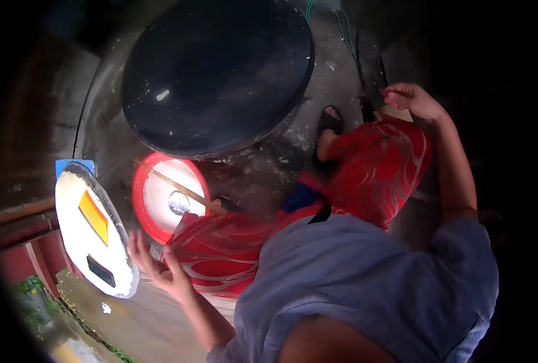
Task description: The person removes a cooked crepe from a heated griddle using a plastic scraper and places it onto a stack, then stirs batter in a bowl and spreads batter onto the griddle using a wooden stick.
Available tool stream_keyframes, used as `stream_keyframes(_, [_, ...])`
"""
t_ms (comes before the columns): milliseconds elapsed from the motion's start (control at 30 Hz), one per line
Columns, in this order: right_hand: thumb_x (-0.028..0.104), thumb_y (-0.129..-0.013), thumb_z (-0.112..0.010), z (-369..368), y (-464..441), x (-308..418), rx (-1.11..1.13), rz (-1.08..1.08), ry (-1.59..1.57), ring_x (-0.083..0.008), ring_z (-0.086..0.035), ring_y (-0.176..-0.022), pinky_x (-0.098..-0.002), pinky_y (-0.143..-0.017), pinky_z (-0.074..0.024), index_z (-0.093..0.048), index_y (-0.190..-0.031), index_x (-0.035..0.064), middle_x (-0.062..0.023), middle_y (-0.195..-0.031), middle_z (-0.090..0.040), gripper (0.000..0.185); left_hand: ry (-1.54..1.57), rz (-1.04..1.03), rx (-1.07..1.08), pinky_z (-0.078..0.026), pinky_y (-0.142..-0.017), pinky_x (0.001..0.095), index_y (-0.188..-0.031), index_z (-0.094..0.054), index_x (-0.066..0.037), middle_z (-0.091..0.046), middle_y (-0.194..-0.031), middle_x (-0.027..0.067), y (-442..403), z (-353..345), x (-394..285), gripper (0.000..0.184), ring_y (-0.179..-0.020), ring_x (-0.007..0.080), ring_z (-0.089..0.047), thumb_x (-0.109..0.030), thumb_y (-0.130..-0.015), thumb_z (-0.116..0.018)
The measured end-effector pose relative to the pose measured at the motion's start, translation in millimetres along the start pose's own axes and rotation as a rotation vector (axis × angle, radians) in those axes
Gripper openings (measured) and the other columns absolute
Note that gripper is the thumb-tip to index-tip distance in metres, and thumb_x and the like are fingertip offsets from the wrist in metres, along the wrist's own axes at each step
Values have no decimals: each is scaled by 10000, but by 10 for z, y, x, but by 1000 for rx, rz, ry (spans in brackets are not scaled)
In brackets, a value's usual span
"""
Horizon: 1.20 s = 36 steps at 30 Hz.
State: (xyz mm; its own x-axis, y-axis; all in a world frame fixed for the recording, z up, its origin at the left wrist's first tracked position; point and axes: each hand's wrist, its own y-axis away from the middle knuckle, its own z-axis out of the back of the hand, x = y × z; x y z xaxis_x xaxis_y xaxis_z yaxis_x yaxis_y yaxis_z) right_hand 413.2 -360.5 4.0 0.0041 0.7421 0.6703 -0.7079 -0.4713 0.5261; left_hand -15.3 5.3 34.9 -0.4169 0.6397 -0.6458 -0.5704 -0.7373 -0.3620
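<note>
My left hand is open, its fingers spread, holding nothing. Close beside it is a white, roughly round surface with a dark edge, bearing a yellow-orange rectangular piece and a small dark rectangular one. My right hand is above my right knee, fingers loosely bent and apart, with nothing visible in them. Just under it shows a pale flat piece, partly hidden; whether the hand touches it I cannot tell.
A large black round tabletop stands ahead. Left of my legs is a red-rimmed basin with a white inside, a wooden stick across it and a shiny round object. Thin green cords run at the upper right.
</note>
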Motion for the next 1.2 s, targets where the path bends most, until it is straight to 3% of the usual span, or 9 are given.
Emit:
stream_keyframes(133, [311, -899, -536, 104, -106, -452, 226, -128, -248, -152, -574, -978, -294, -860, -454, -562, -1153, 70, -58, -1033, -622, 351, 574, 170, 634, -375, -941, 346, -1234, -482, 1, -466, -1278, 164, -167, -1100, -756, 425, -1169, 251, -459, -149, -845, -565])
stream_keyframes(200, [332, -893, -539, -52, -220, -702, 308, -155, -481, -198, -564, -1020, -328, -919, -431, -546, -1171, 53, -97, -1093, -602, 394, 601, 23, 889, -377, -939, 319, -1226, -491, -2, -473, -1273, 172, -149, -1840, -804, 411, -1153, 227, -471, -168, -856, -561])
stream_keyframes(267, [351, -886, -544, -296, -397, -1054, 332, -155, -574, -206, -545, -1058, -318, -925, -422, -531, -1189, 42, -123, -1138, -579, 433, 671, 220, 1131, -351, -951, 275, -1277, -444, -19, -483, -1279, 92, -25, -2576, -968, 413, -1142, 179, -456, -137, -886, -505])
stream_keyframes(467, [332, -891, -548, -669, -569, -1401, 447, -377, -923, -143, -587, -888, -274, -798, -463, -537, -1191, 40, -78, -1016, -618, 419, 572, 346, 1415, -369, -890, 255, -1302, -408, -20, -533, -1135, 87, 199, -4066, -1244, 535, -1011, 151, -495, -233, -826, -531])
stream_keyframes(567, [320, -893, -549, -735, -551, -1551, 468, -434, -1055, -126, -594, -827, -264, -750, -472, -548, -1185, 52, -61, -972, -628, 397, 566, 848, 1772, -370, -806, 205, -1288, -407, -31, -534, -1104, 54, 302, -4384, -1163, 591, -993, 136, -492, -139, -709, -458])
stream_keyframes(700, [241, -906, -537, -496, -299, -1417, 330, -644, -873, -97, -578, -700, -239, -647, -468, -581, -1157, 68, -23, -874, -629, 308, 1008, 888, 1575, -358, -908, 244, -1265, -450, -13, -516, -1201, 85, 177, -4145, -1597, 554, -1058, 159, -491, -196, -743, -475])
stream_keyframes(867, [64, -889, -507, -278, -72, -1332, 166, 188, -560, -136, -615, -805, -260, -717, -483, -569, -1157, 34, -113, -923, -653, 277, 594, 381, 1780, -363, -932, 273, -1199, -501, 26, -552, -1163, 126, -210, -4078, -1793, 356, -1090, 176, -502, -134, -881, -484])
stream_keyframes(1000, [40, -876, -513, -276, -102, -1428, 127, 280, -740, -142, -611, -848, -267, -744, -477, -572, -1136, -11, -152, -984, -643, 272, 484, 141, 1560, -438, -637, 339, -1033, -615, 5, -577, -718, 160, -322, -3787, -1907, 271, -653, 278, -576, -44, -776, -541])
stream_keyframes(1200, [229, -927, -492, -911, -316, -1809, 286, -213, -821, -132, -573, -910, -264, -816, -445, -557, -1144, 9, -87, -984, -617, 315, 765, 31, 1540, -344, -523, 322, -976, -624, 60, -454, -570, 62, -442, -3648, -1930, 329, -509, 216, -459, 31, -662, -529])
